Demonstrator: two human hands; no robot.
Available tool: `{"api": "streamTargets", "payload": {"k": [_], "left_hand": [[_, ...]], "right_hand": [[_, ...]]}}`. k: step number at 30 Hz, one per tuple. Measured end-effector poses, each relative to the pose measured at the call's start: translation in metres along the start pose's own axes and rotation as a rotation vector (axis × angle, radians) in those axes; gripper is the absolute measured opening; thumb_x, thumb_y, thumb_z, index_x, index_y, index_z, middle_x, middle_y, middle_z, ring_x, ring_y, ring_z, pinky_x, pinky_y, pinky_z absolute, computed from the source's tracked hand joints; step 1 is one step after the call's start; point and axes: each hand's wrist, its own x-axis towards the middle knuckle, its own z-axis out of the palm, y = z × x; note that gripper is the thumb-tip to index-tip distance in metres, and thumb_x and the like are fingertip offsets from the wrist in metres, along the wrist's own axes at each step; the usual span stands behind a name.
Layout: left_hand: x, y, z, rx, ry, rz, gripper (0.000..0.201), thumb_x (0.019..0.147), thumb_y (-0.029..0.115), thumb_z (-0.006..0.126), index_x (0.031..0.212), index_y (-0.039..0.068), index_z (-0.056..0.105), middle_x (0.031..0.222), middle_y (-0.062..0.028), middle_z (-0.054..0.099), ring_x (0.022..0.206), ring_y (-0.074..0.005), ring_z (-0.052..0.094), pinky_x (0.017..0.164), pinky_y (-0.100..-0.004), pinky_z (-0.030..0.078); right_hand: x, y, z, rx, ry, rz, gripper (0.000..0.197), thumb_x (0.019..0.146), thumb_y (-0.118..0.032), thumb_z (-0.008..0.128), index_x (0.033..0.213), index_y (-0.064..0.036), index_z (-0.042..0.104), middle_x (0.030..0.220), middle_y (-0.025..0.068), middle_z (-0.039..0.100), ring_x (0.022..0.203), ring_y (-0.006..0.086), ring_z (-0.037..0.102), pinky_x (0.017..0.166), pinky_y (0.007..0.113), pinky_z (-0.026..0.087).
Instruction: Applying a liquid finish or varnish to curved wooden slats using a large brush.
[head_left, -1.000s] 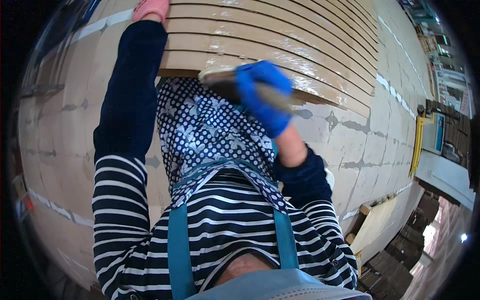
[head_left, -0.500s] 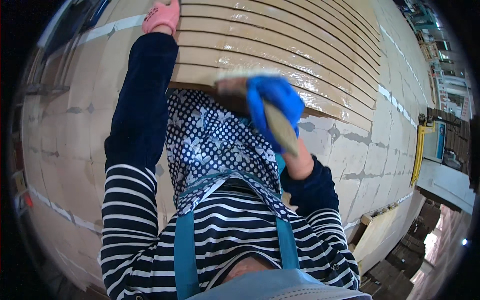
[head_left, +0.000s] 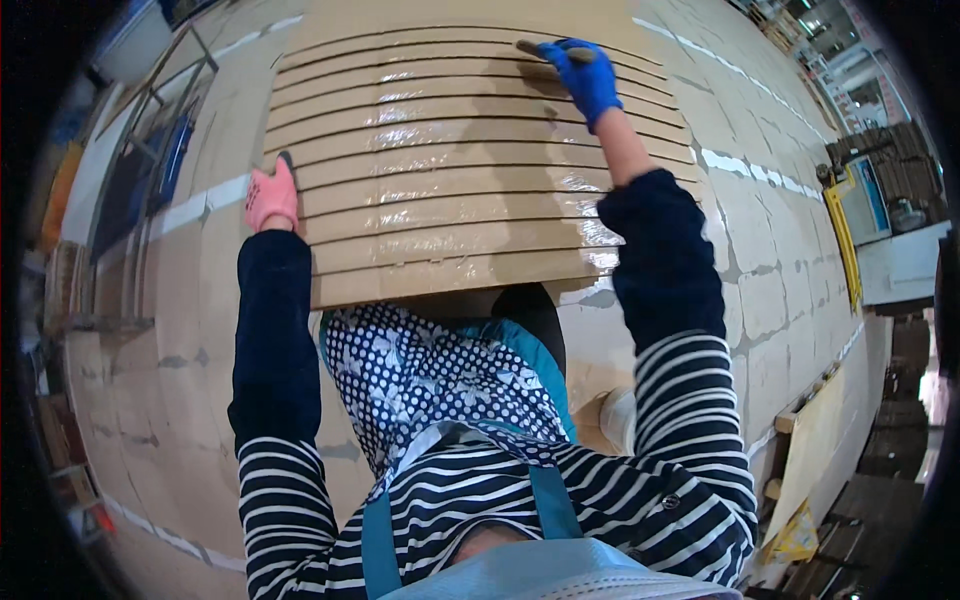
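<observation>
Overlapping brown cardboard sheets (head_left: 430, 190) lie fanned out in front of me, their edges forming parallel strips with shiny wet patches. My right hand (head_left: 587, 82), in a blue glove, is closed around a brush (head_left: 530, 48) over the far strips. Most of the brush is hidden by the glove and its bristles cannot be made out. At the left edge of the sheets, my left hand (head_left: 272, 193), in a pink glove with a dark thumb tip, grips the cardboard. Its fingers are partly hidden.
A white bucket (head_left: 618, 420) stands on the floor beside my right arm. Off to the left is a metal-framed cart (head_left: 150, 180). A yellow metal frame (head_left: 842, 245) and stacked cardboard (head_left: 885, 165) are at the right. Worn floor tiles surround the sheets.
My right hand has swept the brush from the near edge to the far strips. My left hand sits lower in the picture, still at the left edge. More of the sheets now shows.
</observation>
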Motion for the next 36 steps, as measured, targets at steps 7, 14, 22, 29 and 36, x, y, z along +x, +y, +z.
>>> {"api": "streamTargets", "payload": {"k": [7,14,22,29,36], "left_hand": [[0.002,-0.015,0.005,0.007,0.076,0.043,0.067,0.079,0.058,0.039,0.109,-0.002,0.052,0.113,-0.0222,0.052,0.106,-0.0359,0.048,0.088,-0.0409,0.038],[0.043,-0.043,0.009,-0.124,-0.136,0.129,0.064,0.079,0.055,0.044,0.108,-0.002,0.052,0.096,-0.0247,0.058,0.098,-0.0382,0.052,0.082,-0.0437,0.04],[0.01,-0.114,-0.039,0.014,-0.463,-0.154,0.042,0.087,0.021,0.042,0.127,0.01,0.033,0.076,-0.0229,0.057,0.07,-0.0305,0.059,0.059,-0.0396,0.049],[-0.071,-0.123,-0.055,-0.486,-0.398,-0.431,0.056,0.08,0.049,0.052,0.117,0.008,0.046,0.087,-0.0173,0.059,0.068,-0.0281,0.059,0.054,-0.0404,0.051],[-0.079,-0.113,-0.067,-0.075,-0.358,-0.102,0.066,0.076,0.06,0.049,0.094,-0.003,0.056,0.073,-0.0172,0.059,0.06,-0.0293,0.06,0.049,-0.0373,0.05]], "right_hand": [[-0.162,-0.059,-0.04,0.245,-0.095,0.075,0.012,0.075,-0.019,0.065,0.076,-0.0069,0.063,0.073,0.0103,0.06,0.068,0.025,0.058,0.065,0.032,0.047],[-0.386,-0.106,-0.19,0.056,0.511,0.761,0.011,0.08,-0.008,0.055,0.074,-0.0013,0.062,0.068,0.0034,0.055,0.058,0.0093,0.047,0.053,0.025,0.037],[-0.644,-0.024,-0.06,0.213,0.582,1.579,0.022,0.08,-0.022,0.063,0.073,-0.0023,0.057,0.07,0.0028,0.056,0.062,0.0112,0.05,0.053,0.029,0.041],[-0.658,-0.008,-0.069,0.585,0.877,1.76,0.018,0.077,-0.017,0.061,0.081,-0.0009,0.056,0.068,0.0051,0.055,0.058,0.0154,0.05,0.052,0.031,0.04],[-0.649,-0.08,-0.104,0.589,0.514,1.966,0.022,0.075,-0.021,0.065,0.088,-0.0061,0.056,0.073,0.0023,0.053,0.057,0.0172,0.051,0.043,0.03,0.039]]}}
